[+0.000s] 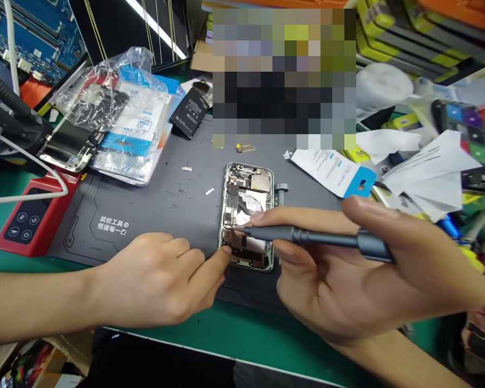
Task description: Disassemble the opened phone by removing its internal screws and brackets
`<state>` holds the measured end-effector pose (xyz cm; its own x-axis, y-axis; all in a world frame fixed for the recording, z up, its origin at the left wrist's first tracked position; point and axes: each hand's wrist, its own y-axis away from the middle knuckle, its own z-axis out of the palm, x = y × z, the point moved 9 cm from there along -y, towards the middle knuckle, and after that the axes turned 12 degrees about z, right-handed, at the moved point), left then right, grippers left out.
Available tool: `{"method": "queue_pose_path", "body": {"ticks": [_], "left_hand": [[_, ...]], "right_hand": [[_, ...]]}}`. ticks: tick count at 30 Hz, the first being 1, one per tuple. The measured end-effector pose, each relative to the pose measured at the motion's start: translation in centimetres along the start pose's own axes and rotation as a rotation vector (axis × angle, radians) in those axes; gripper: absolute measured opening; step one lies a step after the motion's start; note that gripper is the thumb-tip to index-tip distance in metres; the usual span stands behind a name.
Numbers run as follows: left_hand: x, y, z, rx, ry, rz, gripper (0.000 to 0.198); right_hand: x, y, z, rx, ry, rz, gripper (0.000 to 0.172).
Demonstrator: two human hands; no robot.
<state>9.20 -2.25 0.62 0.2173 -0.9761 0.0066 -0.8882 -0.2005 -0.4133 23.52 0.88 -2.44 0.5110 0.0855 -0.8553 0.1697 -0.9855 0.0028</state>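
Observation:
An opened phone (262,202) with bare inner boards and a light frame lies on the dark grey work mat (153,221). My left hand (157,275) is closed at its lower left, the index fingertip pressing on the phone's edge; the thumb is mostly hidden. In my right hand (347,275) is a dark grey pen-shaped screwdriver (327,237), gripped between thumb and fingers. Its tip touches or hovers just over the left middle of the phone; contact cannot be made out. Small metal pieces (209,191) lie left of the phone.
At left are a red device with buttons (26,218), a white cable and a bagged stack of packs (133,129). A black battery (189,112) lies behind. White-blue packaging (335,167) and clutter fill the right. A pixelated patch hides the back middle.

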Motion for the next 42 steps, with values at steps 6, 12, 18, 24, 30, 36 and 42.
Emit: {"method": "queue_pose_path", "body": {"ticks": [6, 12, 18, 24, 30, 36, 42], "left_hand": [[0.0, -0.1, 0.0, 0.0, 0.0, -0.001, 0.03], [0.1, -0.1, 0.1, -0.005, -0.013, 0.009, 0.03], [0.2, 0.1, 0.1, 0.001, -0.013, 0.013, 0.03], [0.2, 0.1, 0.2, -0.014, -0.003, 0.021, 0.032], [0.2, 0.2, 0.3, -0.022, -0.003, 0.033, 0.033], [0.2, 0.3, 0.3, -0.021, 0.008, 0.032, 0.032], [0.0, 0.2, 0.1, -0.007, -0.001, 0.031, 0.03]], "right_hand": [[-4.6, 0.3, -1.7, 0.295, 0.141, -0.332, 0.072], [-4.7, -0.3, -2.1, 0.327, 0.156, -0.469, 0.07], [-4.4, -0.3, -2.2, 0.317, 0.144, -0.591, 0.074], [-4.9, -0.6, -2.0, 0.267, 0.172, -0.578, 0.073], [-4.6, -0.3, -2.1, 0.277, 0.124, -0.583, 0.072], [-4.3, -0.4, -1.9, 0.275, 0.105, -0.566, 0.074], [-4.3, -0.5, -1.9, 0.258, 0.107, -0.572, 0.072]]}}
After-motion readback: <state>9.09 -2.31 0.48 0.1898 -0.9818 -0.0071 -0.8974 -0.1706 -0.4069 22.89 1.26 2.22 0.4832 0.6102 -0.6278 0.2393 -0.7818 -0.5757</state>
